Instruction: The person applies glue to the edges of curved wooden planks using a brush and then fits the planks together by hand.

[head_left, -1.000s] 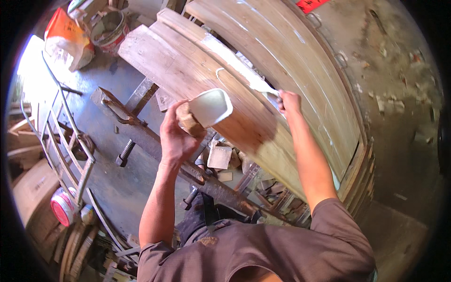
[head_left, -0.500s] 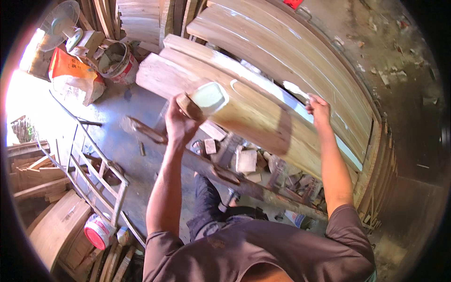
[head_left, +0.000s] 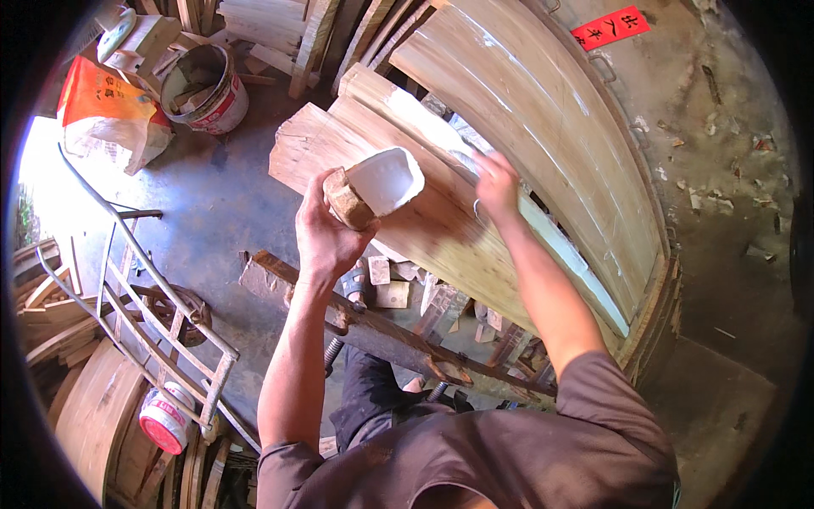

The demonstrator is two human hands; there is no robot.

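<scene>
My left hand [head_left: 332, 244] grips a brown block-like handle [head_left: 346, 199] on a cut-off container [head_left: 388, 181], whose inside is white; it is held tilted above the planks. In my right hand [head_left: 500, 187] is a slim brush-like tool [head_left: 469, 146] with a whitened end, partly hidden and blurred. That end is at the long plank edge coated white [head_left: 581, 270]. Thick wooden planks [head_left: 309, 146] lie side by side beneath both hands. Beyond the white edge rests a broad curved stack of boards [head_left: 543, 127].
A rusty beam clamp [head_left: 373, 327] crosses in front of my legs. On the left stand a metal frame [head_left: 170, 318], a bucket [head_left: 216, 102], an orange and white sack [head_left: 110, 119] and a red and white pail [head_left: 165, 420]. Wood scraps [head_left: 392, 294] litter the floor under the planks.
My right hand has moved left and inward, bringing the tool from above the boards onto the white edge. My left hand still holds the container. The whole view has shifted.
</scene>
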